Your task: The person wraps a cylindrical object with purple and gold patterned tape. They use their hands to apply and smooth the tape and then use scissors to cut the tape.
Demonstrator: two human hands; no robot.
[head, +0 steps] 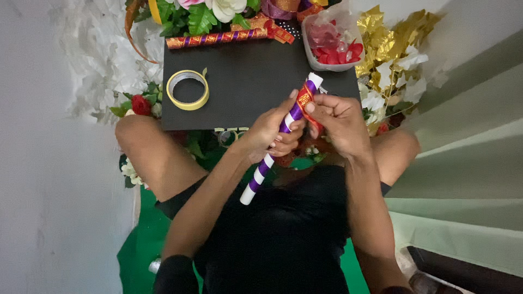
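Pale grey floor and a white wall fill the left of the head view, with light green sheets stepping down on the right. A person sits cross-legged in dark clothes, knees spread, a green cloth (pixel 143 239) under them. Across the lap lies a black board (pixel 245 81), ringed by white feathery trim (pixel 98 49), gold foil leaves (pixel 392 32) and artificial flowers (pixel 210 13). On the board's far edge rests a finished stick (pixel 218 38) wound in red-gold and purple; a clear tub (pixel 333 41) of red petals sits at the far right corner, and a roll of yellow tape (pixel 188 90) lies on the left part of the board.

Over the near edge of the board both hands work a white stick (pixel 275 147) spiralled with purple ribbon. Its long axis runs diagonally: the upper end points away toward the petal tub, the lower end toward the person's left thigh. The left hand (pixel 272 130) is closed round the middle of the stick, thumb laid along it. The right hand (pixel 340 122) pinches a red-and-gold ribbon (pixel 305 99) between thumb and forefinger, pressed against the stick near its upper end.

It looks like the start of a second winding, the red-gold band going on between the purple turns. The next turn would call for steady tension on the ribbon while the stick rotates, keeping the spacing even.
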